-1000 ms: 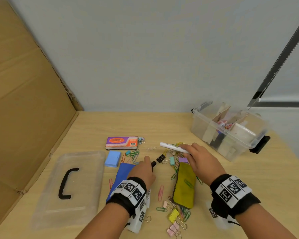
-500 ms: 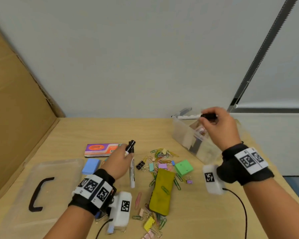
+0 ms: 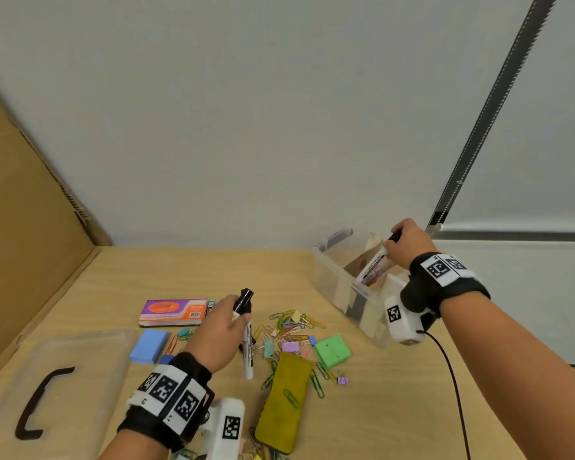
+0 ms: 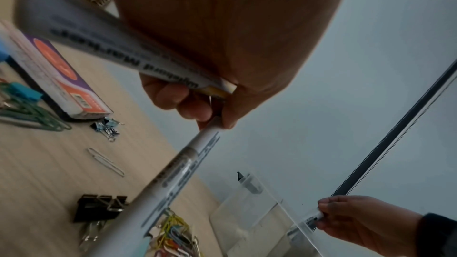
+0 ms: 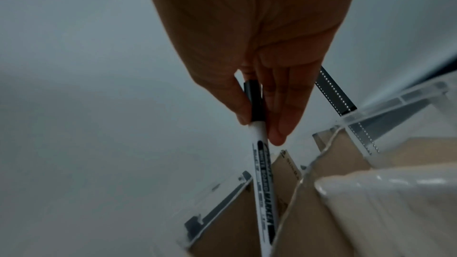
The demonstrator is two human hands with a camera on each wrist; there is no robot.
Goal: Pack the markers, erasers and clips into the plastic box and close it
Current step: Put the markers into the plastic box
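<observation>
We see pale matt wood grain on the table; by the right hand, a clear glossy plastic box with cardboard dividers; near the left hand, a cloth-like olive pouch and shiny wire clips; beyond, a frosted plastic lid.

Clear plastic box at back right of wooden table; clear flat lid front left; scattered paper clips between, yellow-green felt eraser in front.
</observation>
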